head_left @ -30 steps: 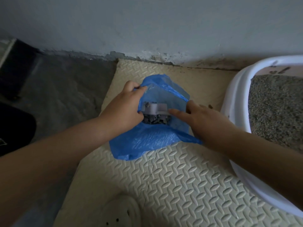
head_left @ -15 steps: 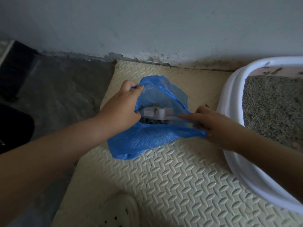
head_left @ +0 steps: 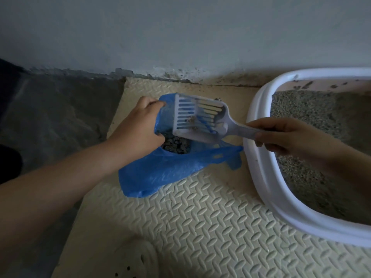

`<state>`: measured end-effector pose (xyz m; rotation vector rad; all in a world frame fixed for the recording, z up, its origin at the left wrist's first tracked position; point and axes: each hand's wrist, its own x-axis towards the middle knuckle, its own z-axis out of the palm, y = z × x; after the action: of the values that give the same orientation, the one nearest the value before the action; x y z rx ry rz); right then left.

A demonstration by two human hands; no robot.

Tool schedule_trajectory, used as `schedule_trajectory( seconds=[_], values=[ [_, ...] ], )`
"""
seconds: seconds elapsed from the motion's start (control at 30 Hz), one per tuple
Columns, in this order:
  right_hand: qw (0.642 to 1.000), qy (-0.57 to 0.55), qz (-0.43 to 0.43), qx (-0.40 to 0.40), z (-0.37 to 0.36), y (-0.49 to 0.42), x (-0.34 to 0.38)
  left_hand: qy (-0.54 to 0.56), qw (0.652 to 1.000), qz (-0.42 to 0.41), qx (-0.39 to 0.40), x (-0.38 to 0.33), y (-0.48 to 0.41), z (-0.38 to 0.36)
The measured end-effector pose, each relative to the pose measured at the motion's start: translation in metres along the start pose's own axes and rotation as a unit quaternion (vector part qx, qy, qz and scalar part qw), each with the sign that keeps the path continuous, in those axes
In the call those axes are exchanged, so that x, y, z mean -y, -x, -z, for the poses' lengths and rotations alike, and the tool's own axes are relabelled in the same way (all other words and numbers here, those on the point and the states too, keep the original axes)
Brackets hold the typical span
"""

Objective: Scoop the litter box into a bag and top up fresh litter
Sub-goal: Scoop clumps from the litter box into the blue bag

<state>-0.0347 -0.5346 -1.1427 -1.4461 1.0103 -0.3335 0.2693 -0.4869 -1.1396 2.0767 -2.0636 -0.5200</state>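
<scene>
A blue plastic bag (head_left: 160,173) lies on the cream foam mat (head_left: 200,227) with dark litter clumps (head_left: 176,145) showing in its mouth. My left hand (head_left: 138,127) grips the bag's rim and holds it open. My right hand (head_left: 281,137) holds the handle of a pale slotted scoop (head_left: 196,119), which hovers above the bag's mouth with a few crumbs stuck to its slots. The white litter box (head_left: 259,157) stands to the right, filled with grey litter (head_left: 311,127).
A grey wall (head_left: 180,37) runs along the back with a crumbling base. Bare dark floor (head_left: 50,117) lies left of the mat. A pale perforated clog (head_left: 132,259) sits at the mat's near edge.
My right hand has drawn the scoop up and out of the bag toward the litter box. The left hand keeps its hold on the bag's rim.
</scene>
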Motion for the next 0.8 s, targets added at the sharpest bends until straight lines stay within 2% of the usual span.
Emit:
schedule_trajectory(
  seconds=[0.23, 0.5, 0.57, 0.7, 0.8],
  values=[
    [0.998, -0.048, -0.009, -0.03, 0.019, 0.025, -0.007, -0.013, 1.0, 0.009, -0.021, -0.018, -0.003, -0.008],
    [0.988, -0.056, -0.056, -0.136, 0.067, 0.073, -0.034, 0.025, 0.995, -0.094, 0.018, -0.087, -0.02, -0.045],
    [0.987, -0.016, -0.069, -0.148, 0.082, 0.09, -0.041, 0.034, 0.991, -0.131, 0.019, -0.11, -0.025, -0.058],
    [0.966, 0.156, -0.092, -0.187, 0.117, 0.122, -0.062, 0.02, 0.982, -0.181, 0.04, -0.15, -0.036, -0.086],
    [0.955, 0.201, -0.134, -0.173, 0.148, 0.142, -0.083, 0.025, 0.98, -0.188, 0.058, -0.172, -0.048, -0.104]
  ],
)
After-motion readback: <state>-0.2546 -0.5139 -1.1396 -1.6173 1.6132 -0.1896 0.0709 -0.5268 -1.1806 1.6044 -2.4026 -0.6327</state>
